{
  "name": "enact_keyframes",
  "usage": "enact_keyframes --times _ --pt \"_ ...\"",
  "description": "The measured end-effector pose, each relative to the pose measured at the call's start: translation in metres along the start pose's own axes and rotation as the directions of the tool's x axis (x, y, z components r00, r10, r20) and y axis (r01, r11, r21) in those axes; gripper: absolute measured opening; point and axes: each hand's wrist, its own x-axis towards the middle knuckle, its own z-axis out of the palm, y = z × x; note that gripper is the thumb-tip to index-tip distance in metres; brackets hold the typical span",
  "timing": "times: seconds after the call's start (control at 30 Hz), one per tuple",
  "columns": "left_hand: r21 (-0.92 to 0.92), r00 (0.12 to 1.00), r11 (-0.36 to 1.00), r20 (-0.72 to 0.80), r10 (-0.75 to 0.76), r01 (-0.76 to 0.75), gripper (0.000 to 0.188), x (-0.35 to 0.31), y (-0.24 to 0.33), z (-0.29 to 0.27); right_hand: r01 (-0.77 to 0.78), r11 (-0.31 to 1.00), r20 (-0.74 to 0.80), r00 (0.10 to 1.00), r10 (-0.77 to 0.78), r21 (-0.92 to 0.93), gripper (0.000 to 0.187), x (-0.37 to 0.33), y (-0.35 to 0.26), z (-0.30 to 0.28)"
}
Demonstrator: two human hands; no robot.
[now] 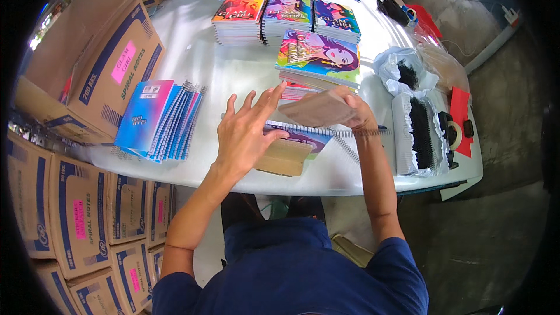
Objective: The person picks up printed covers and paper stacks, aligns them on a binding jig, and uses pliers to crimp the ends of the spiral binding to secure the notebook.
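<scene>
My right hand [356,112] is closed on a thin brownish-grey sheet [318,109], tilted up above a spiral notebook with a purple and green cover [312,140]. The notebook's wire coil [350,133] runs sideways below that hand, its end sticking out to the right. My left hand [248,134] is open with fingers spread, its thumb at the coil's left end. A piece of brown cardboard [284,158] lies at the near side of the notebook. Just beyond my hands stands a stack of colourful illustrated notebooks [319,52]. My right fingertips are partly hidden behind the sheet.
Blue spiral notebooks [154,119] pile up at the left beside an open carton [111,64]. More notebook stacks [287,14] stand farther back. At right are a box of black coils [420,131], a plastic bag [405,70] and tape [454,134]. Cartons [81,216] fill the lower left.
</scene>
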Motion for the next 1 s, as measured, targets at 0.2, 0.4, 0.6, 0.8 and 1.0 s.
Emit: enact_keyframes --times 0.2,0.4,0.6,0.8,1.0 --pt "0.003 0.999 0.999 -0.001 -0.032 0.032 0.101 -0.004 -0.007 -0.007 -0.170 0.955 -0.062 0.985 0.159 -0.242 0.056 0.021 -0.003 0.021" --pt "-0.011 0.999 0.999 -0.001 -0.044 0.044 0.101 -0.005 -0.013 -0.011 -0.186 0.781 -0.032 0.977 0.209 -0.597 0.055 0.035 0.002 0.007" --pt "0.017 0.998 0.998 -0.010 -0.064 0.065 0.104 -0.010 -0.023 -0.014 -0.160 0.772 0.008 0.978 0.209 -0.615 0.056 0.047 0.006 0.014" --pt "-0.382 0.971 0.906 -0.071 -0.227 0.184 0.106 -0.015 -0.031 -0.019 -0.276 0.725 -0.027 0.942 0.335 -0.631 0.050 0.064 0.008 0.026" --pt "-0.744 0.884 0.551 0.111 -0.454 0.377 0.110 -0.026 -0.054 -0.006 -0.289 0.506 -0.056 0.903 0.426 -0.813 0.055 0.083 0.006 0.030"
